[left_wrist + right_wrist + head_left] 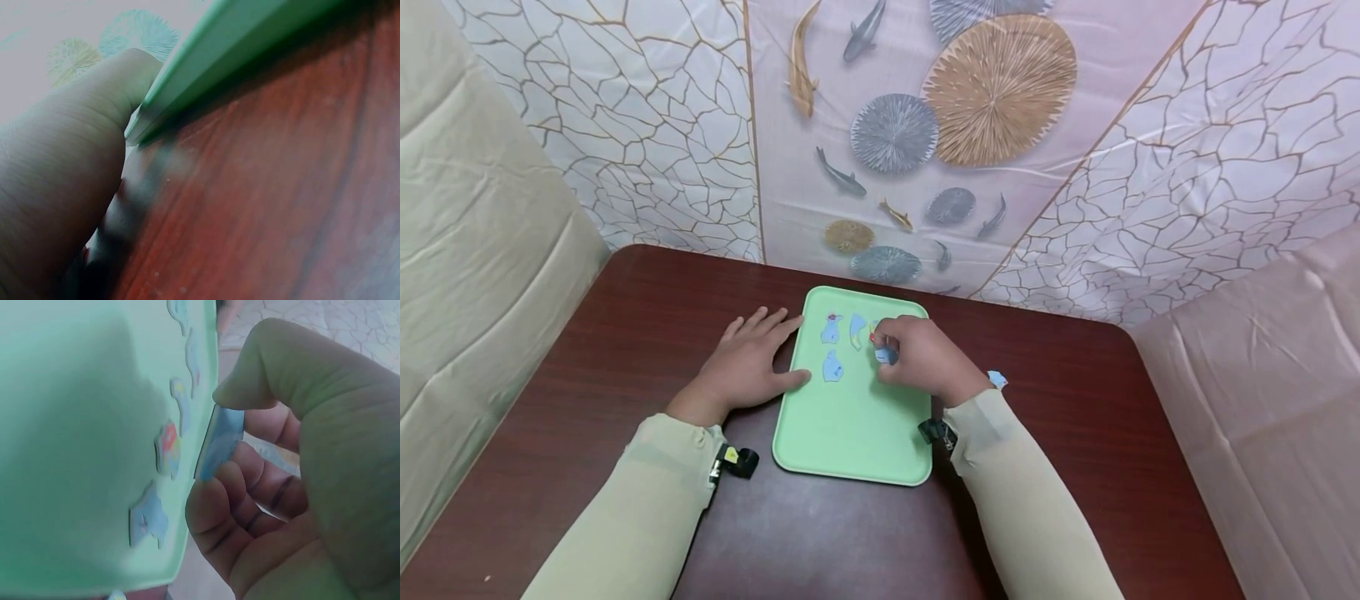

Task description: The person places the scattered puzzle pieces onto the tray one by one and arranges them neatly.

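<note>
My right hand [917, 354] is over the upper right part of a light green tray [850, 442]. In the right wrist view, its thumb and curled fingers pinch a thin, light blue puzzle piece [220, 440], held tilted on edge. Several blue puzzle pieces lie on the tray, among them one with a red patch [831, 329], a narrow curved one [857, 331] and a broader one [832, 367]. My left hand [741, 367] has its fingers spread on the table and at the tray's left edge, its thumb touching the rim. The right hand hides part of the tray.
Another puzzle piece [997, 379] lies on the dark red-brown table [1075, 433], right of the tray beside the right cuff. A patterned cloth [692, 133] with fish and round shapes hangs behind the table. Pale cloth walls flank both sides.
</note>
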A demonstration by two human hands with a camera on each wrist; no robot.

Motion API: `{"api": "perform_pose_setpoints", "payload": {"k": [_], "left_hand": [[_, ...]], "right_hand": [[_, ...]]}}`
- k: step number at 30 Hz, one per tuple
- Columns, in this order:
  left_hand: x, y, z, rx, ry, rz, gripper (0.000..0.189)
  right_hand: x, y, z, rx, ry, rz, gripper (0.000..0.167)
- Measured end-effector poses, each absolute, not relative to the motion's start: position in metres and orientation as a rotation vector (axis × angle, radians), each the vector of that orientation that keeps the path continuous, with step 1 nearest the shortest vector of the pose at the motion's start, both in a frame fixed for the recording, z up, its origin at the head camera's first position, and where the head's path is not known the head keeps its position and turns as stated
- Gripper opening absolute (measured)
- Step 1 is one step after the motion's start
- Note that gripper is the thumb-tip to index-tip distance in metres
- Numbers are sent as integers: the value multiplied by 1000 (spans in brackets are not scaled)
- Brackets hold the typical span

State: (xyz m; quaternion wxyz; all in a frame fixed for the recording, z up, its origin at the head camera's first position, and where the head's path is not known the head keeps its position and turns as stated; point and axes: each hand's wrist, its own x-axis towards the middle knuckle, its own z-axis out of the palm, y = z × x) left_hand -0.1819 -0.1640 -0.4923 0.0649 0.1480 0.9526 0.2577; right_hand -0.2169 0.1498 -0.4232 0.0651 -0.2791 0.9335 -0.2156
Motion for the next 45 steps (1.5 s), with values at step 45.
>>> {"api": "perform_pose_setpoints", "payload": {"k": [45], "left_hand": [[-184, -164, -493, 438, 2869, 775, 98]], "right_hand": [[-210, 152, -420, -659, 2894, -626, 21]]}}
